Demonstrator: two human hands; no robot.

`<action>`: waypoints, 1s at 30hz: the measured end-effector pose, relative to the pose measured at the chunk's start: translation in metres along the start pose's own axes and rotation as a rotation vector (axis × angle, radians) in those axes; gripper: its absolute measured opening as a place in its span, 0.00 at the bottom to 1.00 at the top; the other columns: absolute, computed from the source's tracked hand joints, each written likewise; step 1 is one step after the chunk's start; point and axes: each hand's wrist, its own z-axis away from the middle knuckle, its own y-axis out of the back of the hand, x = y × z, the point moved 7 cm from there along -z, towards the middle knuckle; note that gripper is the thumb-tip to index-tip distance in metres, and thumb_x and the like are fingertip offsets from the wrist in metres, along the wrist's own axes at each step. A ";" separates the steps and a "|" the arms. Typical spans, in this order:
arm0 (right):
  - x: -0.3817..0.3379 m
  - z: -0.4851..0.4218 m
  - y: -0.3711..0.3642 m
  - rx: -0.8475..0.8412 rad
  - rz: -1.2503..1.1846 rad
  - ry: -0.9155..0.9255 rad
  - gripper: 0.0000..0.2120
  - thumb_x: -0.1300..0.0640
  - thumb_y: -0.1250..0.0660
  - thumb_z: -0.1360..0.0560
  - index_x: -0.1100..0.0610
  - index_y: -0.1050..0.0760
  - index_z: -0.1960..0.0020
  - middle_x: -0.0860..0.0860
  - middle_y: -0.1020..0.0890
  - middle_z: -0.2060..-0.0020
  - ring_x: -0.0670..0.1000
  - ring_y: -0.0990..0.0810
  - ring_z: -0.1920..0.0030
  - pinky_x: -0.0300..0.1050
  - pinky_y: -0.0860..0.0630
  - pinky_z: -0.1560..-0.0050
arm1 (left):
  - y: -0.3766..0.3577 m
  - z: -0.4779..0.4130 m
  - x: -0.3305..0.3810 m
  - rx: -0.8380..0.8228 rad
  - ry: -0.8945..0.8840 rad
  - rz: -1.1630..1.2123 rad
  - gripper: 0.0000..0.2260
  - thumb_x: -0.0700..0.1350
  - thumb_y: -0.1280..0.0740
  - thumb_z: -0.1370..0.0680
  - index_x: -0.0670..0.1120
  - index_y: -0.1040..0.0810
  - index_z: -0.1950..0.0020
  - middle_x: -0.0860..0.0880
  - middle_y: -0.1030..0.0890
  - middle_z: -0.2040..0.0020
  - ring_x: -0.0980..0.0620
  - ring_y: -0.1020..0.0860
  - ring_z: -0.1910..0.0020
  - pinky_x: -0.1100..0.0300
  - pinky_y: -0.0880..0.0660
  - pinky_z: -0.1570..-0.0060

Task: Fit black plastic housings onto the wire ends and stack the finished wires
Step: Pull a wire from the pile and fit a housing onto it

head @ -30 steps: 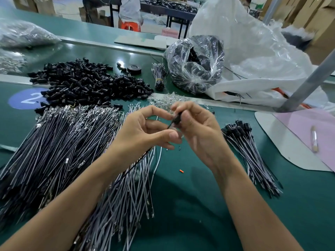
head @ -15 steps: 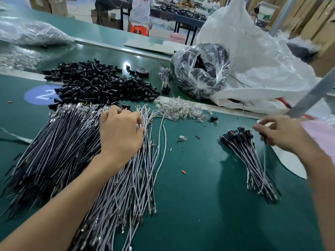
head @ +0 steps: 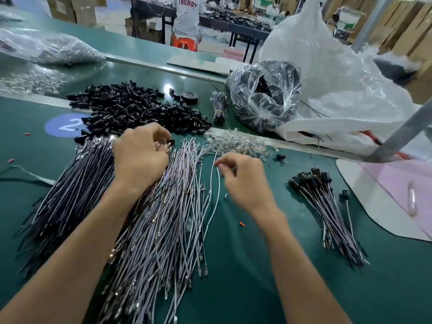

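A heap of black plastic housings (head: 140, 108) lies at the back of the green table. In front of it spread a dark wire pile (head: 70, 195) and a pale wire pile (head: 168, 218). My left hand (head: 140, 160) rests on the top of these piles, fingers curled, pinching what looks like a black housing (head: 171, 141). My right hand (head: 243, 181) pinches the end of a loose white wire (head: 216, 195). The finished stack (head: 327, 206) lies to the right, housings pointing away, with one finished wire (head: 346, 199) beside it.
Clear terminals (head: 236, 142) lie scattered behind my right hand, with a stray housing (head: 280, 157) nearby. A clear bag of black parts (head: 264, 97), a big white bag (head: 339, 78), a slanted metal pole (head: 402, 134) and a white board (head: 364, 199) crowd the right. A tied bundle (head: 218, 108) lies at the back.
My hands parted from a wire and housing held together. The right hand went to the finished stack, then came back to the white wire. The left hand moved to the top of the piles.
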 end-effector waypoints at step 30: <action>-0.011 0.020 -0.032 -0.100 -0.768 -0.017 0.07 0.59 0.34 0.21 0.57 0.20 0.44 0.53 0.15 0.55 0.45 0.21 0.66 0.36 0.26 0.67 | 0.020 0.005 0.036 -0.161 0.015 0.645 0.03 0.41 0.26 0.27 0.46 0.18 0.56 0.51 0.15 0.63 0.56 0.18 0.68 0.66 0.23 0.69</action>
